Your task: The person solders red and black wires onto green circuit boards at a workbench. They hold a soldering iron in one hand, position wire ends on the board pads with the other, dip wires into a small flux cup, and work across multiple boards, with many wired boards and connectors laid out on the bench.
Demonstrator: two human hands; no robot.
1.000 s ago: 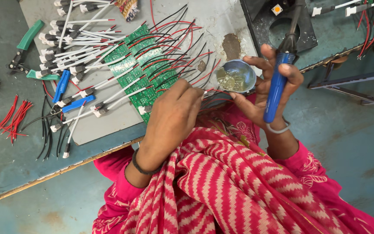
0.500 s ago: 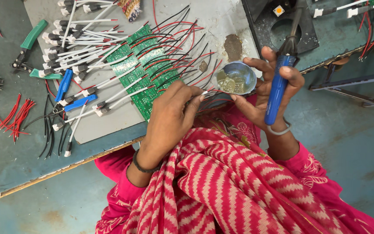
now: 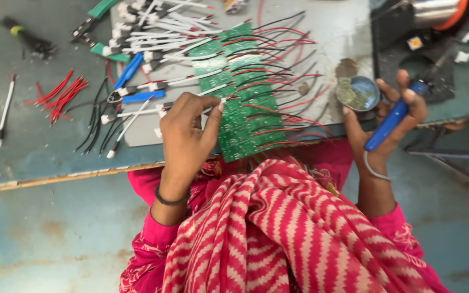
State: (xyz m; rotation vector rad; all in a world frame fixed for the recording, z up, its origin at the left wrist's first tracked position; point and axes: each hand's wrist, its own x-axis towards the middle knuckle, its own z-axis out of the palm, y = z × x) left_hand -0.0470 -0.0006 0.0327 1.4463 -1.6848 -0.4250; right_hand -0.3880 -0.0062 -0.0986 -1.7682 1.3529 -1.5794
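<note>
Left hand [image 3: 187,133] pinches a wire end [image 3: 225,100] at the green circuit boards [image 3: 245,103]; right hand [image 3: 389,116], at 3 o'clock, grips blue-handled soldering iron [image 3: 392,120] — seat wire fully, keep it steady.

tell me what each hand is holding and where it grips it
The right hand holds a soldering iron by its blue handle. The left hand pinches a thin wire near its end, over the green circuit boards.
</note>
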